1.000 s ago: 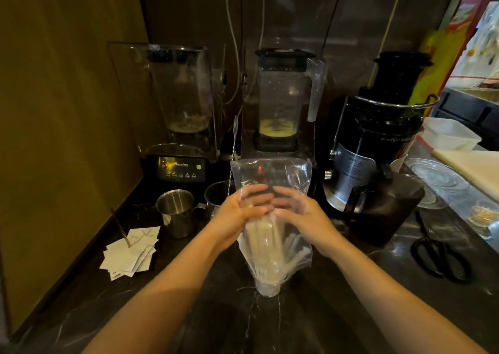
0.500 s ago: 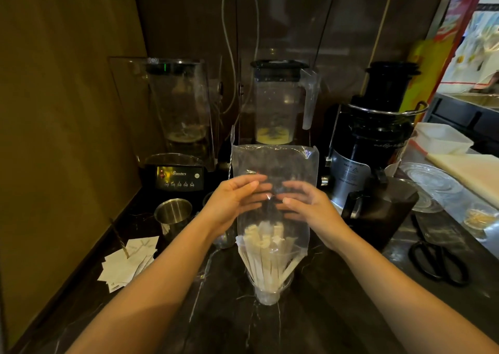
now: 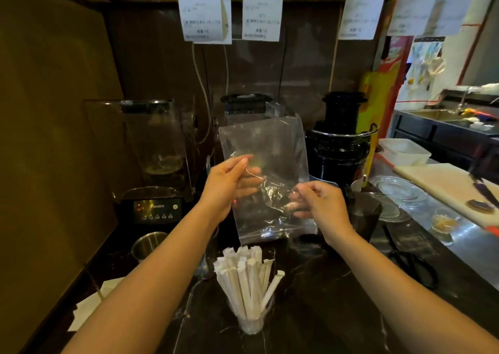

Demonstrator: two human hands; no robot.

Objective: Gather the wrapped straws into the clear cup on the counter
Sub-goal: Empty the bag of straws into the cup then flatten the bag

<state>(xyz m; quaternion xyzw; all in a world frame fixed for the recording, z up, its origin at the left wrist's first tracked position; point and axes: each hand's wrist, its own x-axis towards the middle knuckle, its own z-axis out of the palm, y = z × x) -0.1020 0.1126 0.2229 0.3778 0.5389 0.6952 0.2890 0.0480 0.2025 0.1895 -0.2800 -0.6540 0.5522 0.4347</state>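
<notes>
Since a moment ago you've lifted the plastic bag (image 3: 263,180) clear of the wrapped straws (image 3: 247,280), which stand fanned in the clear cup (image 3: 252,324) on the desk (image 3: 324,313). Your left hand (image 3: 229,183) and right hand (image 3: 321,205) pinch the empty bag; set it aside gently, well away from the top-heavy cup.

Both bare forearms reach forward and upward, wrists raised. The left hand (image 3: 228,183) pinches a clear, empty plastic bag (image 3: 266,175) at its left edge; the right hand (image 3: 320,202), fingers curled, pinches its crumpled lower right.
</notes>
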